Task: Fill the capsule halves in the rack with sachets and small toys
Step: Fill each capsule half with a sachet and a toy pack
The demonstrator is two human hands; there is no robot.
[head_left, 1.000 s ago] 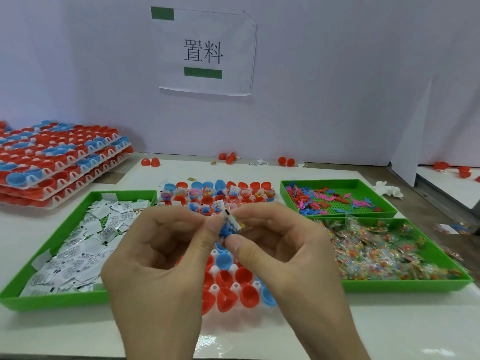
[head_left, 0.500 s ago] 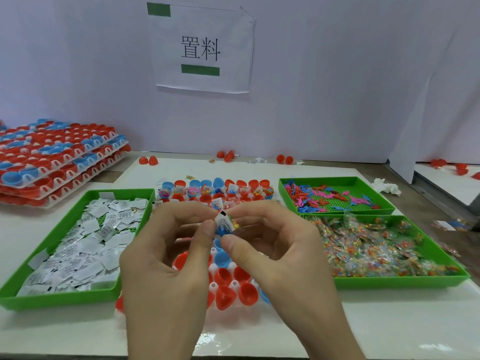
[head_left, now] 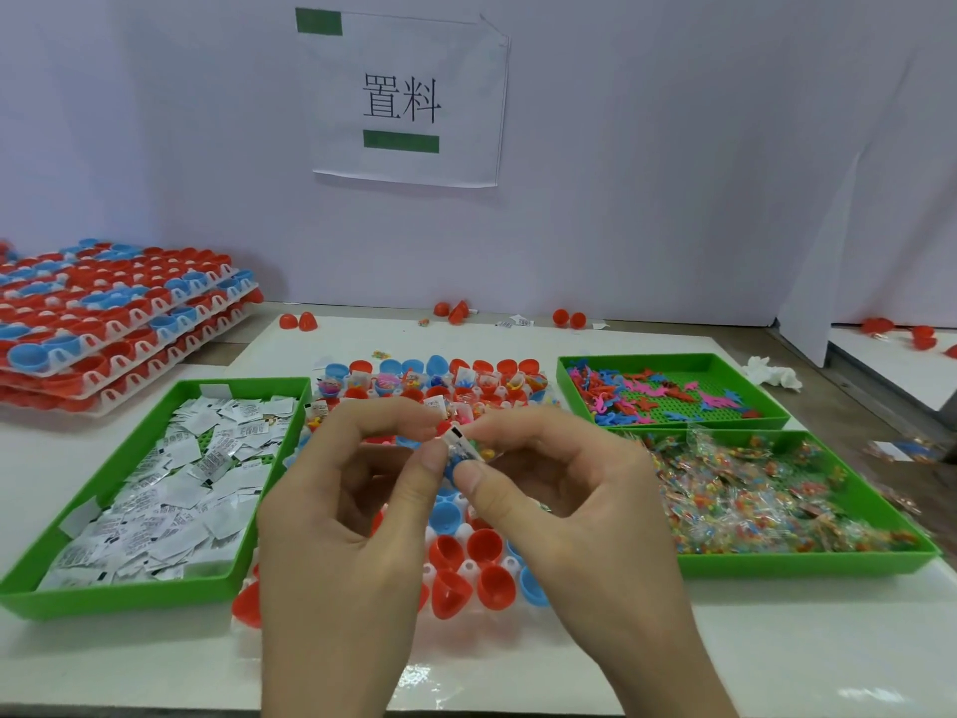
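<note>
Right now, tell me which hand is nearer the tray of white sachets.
Left. The left hand is just right of the sachet tray; the right hand is farther right.

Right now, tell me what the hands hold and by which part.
The left hand and right hand pinch, between thumb and forefinger tips, a white paper sachet with a blue plastic piece beneath: one hand on each side.

The left hand and right hand pinch a white sachet and a blue piece between thumbs and fingertips. Directly under the grip lies the rack of red and blue capsule halves. A green sachet tray sits left of the grip and a green toy tray right of it.
</note>
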